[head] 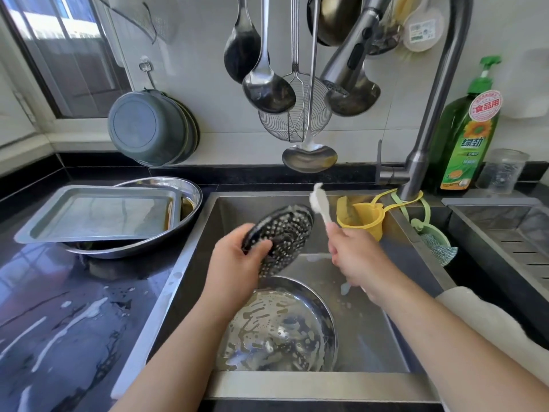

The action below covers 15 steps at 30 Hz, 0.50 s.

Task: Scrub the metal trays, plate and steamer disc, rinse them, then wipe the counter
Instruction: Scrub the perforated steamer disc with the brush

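Soapy plate (279, 328) down in the sink (350, 200), right under the steamer disc (282, 233) held tilted above it. Left hand (237, 263) clamped on the slippery disc edge, right hand (353, 257) wrapped round the brush (322, 208), bristles just clear of the disc. Likely risks: suds loosening the grip, disc dropping onto plate.

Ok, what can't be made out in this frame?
Head view only:
- Brush bristles: motion-blurred.
- Steamer disc near edge: covered by left hand.
- Metal tray: hides most of the basin beneath.
- Plate: left rim behind the forearm.
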Motion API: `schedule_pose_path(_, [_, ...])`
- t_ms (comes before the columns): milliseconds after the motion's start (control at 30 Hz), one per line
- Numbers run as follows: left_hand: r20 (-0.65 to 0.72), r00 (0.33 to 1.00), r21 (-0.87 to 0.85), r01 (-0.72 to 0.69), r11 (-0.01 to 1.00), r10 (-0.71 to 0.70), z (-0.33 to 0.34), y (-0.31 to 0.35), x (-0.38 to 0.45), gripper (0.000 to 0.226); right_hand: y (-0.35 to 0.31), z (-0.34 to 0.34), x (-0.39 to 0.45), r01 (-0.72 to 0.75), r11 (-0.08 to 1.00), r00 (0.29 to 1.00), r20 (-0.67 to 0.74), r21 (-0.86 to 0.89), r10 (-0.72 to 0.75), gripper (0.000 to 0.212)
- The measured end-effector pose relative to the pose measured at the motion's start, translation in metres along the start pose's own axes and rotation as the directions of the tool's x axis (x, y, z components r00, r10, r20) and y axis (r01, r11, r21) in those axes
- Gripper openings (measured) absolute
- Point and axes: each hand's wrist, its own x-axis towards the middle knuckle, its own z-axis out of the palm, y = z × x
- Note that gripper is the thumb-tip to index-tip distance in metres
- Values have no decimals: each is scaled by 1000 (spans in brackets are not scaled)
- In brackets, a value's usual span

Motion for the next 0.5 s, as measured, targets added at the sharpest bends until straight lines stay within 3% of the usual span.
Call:
schedule_pose_path(67, [38,975,196,-222,955,219,1,-3,-1,37,0,-6,3,-109,968,993,-20,224,117,48])
schedule_pose_path(133, [43,889,341,-443,829,457,2,-6,2,37,1,-11,4,-163,924,983,-28,347,184,46])
schedule_pose_path(200, [4,830,419,-508,752,558,1,-8,6,37,2,-13,5,-165,906,981,-30,391,192,45])
schedule_pose_path(300, [-17,835,452,-484,750,549,-2,-9,7,42,2,-12,5,-151,913,987,5,379,161,45])
schedule_pose_path(400, [32,832,480,-498,722,553,-4,-12,7,38,-1,-20,3,-132,967,985,137,216,104,46])
schedule_pose_path(500, [105,828,538,-513,669,550,-4,-14,5,32,-5,-31,-7,-66,966,927,342,-249,152,48])
